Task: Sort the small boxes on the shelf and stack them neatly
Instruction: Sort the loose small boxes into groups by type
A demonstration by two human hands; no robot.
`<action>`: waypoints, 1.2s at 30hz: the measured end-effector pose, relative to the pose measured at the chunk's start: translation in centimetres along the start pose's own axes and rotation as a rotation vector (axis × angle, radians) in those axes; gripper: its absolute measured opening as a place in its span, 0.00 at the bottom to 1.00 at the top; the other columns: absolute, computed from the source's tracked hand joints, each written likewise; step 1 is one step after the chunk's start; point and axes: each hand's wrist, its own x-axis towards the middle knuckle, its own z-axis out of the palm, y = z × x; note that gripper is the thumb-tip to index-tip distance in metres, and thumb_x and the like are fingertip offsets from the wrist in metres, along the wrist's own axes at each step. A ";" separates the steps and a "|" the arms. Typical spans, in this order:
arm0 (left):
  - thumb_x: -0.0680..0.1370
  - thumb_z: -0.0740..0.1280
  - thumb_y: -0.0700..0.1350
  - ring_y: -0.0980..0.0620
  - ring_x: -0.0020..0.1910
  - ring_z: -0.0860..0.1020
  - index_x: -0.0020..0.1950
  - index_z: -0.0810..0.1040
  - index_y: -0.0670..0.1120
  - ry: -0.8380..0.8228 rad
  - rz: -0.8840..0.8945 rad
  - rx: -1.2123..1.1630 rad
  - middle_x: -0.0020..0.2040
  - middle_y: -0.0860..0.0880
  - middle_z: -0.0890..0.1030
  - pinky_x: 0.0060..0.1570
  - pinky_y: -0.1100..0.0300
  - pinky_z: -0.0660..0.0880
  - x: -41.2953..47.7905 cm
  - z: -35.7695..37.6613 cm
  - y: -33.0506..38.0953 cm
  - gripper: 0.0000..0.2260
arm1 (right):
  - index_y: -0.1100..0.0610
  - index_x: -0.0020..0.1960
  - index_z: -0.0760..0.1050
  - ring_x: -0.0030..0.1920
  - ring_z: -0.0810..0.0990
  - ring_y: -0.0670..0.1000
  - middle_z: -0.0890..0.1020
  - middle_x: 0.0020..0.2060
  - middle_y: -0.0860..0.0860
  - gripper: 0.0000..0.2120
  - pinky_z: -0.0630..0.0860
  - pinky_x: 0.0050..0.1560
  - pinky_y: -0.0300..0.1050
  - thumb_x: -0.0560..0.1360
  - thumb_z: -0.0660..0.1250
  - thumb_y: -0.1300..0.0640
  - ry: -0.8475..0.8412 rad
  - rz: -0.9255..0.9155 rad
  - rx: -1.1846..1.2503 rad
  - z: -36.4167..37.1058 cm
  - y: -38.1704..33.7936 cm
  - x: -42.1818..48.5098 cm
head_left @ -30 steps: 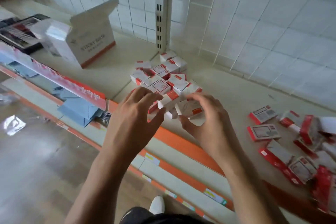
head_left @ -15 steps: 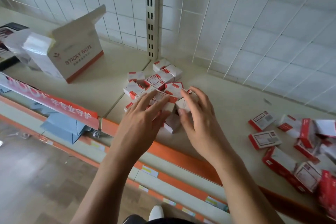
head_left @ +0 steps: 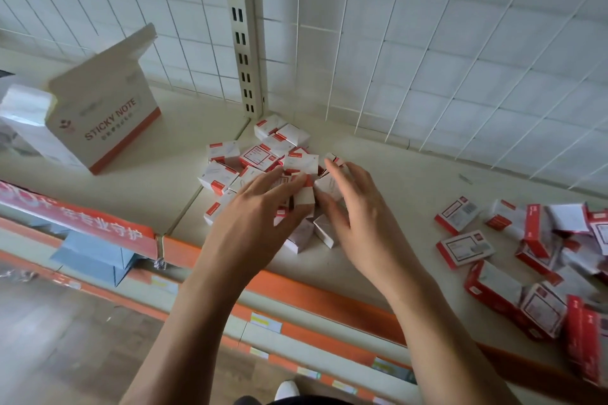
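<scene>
Wire-grid back panel (head_left: pixel 427 43), beige shelf (head_left: pixel 411 181) with an orange front lip. Change vs. a second ago: both hands were spread above the near edge of the pile of small boxes (head_left: pixel 263 158) by the upright post; now they're down on it, closing in from either side. Reads as gathering and squaring the pile, not lifting. Boxes are jumbled with no neat stack visible, so the task looks early. Left hand (head_left: pixel 256 217): fingers near-straight, lying across the near boxes, tips touching a white-and-red box (head_left: pixel 304 197) between the hands, curled round nothing. Right hand (head_left: pixel 362 223): fingers fanned, lightly bent over the pile's right side; one box (head_left: pixel 329 187) sits between thumb and forefinger, cannot tell if it's pinched. Second scatter of boxes (head_left: pixel 460 248) lies well apart to the right, untouched. STICKY NOTE carton (head_left: pixel 108 118) at left, flap open.
</scene>
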 end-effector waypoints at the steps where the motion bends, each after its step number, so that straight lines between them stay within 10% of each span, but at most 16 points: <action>1: 0.77 0.67 0.55 0.49 0.70 0.71 0.69 0.73 0.59 -0.015 0.011 0.005 0.72 0.50 0.71 0.63 0.50 0.73 -0.1 -0.2 0.1 0.20 | 0.57 0.77 0.63 0.72 0.68 0.59 0.68 0.71 0.58 0.25 0.71 0.67 0.56 0.82 0.57 0.49 -0.026 0.022 -0.016 -0.3 -0.2 -0.6; 10: 0.76 0.70 0.52 0.45 0.72 0.68 0.71 0.71 0.60 -0.059 0.028 0.062 0.75 0.48 0.67 0.65 0.44 0.71 -0.6 -0.3 0.3 0.23 | 0.51 0.79 0.55 0.77 0.58 0.61 0.53 0.79 0.54 0.27 0.64 0.73 0.54 0.82 0.57 0.49 -0.216 0.067 -0.203 -1.3 -1.4 -2.6; 17: 0.75 0.69 0.43 0.42 0.73 0.65 0.71 0.72 0.54 -0.002 0.085 0.143 0.75 0.45 0.66 0.65 0.43 0.68 -0.9 0.2 1.2 0.25 | 0.58 0.76 0.62 0.76 0.62 0.58 0.63 0.76 0.58 0.31 0.67 0.71 0.58 0.79 0.58 0.43 -0.050 0.042 -0.032 -0.4 -0.4 -2.9; 36: 0.76 0.68 0.47 0.49 0.54 0.79 0.62 0.78 0.51 -0.159 0.448 -0.035 0.63 0.52 0.76 0.39 0.55 0.78 0.3 8.0 14.8 0.15 | 0.54 0.66 0.75 0.59 0.71 0.36 0.79 0.62 0.46 0.22 0.66 0.54 0.19 0.74 0.65 0.46 0.139 0.306 -0.187 -15.1 5.8 -13.6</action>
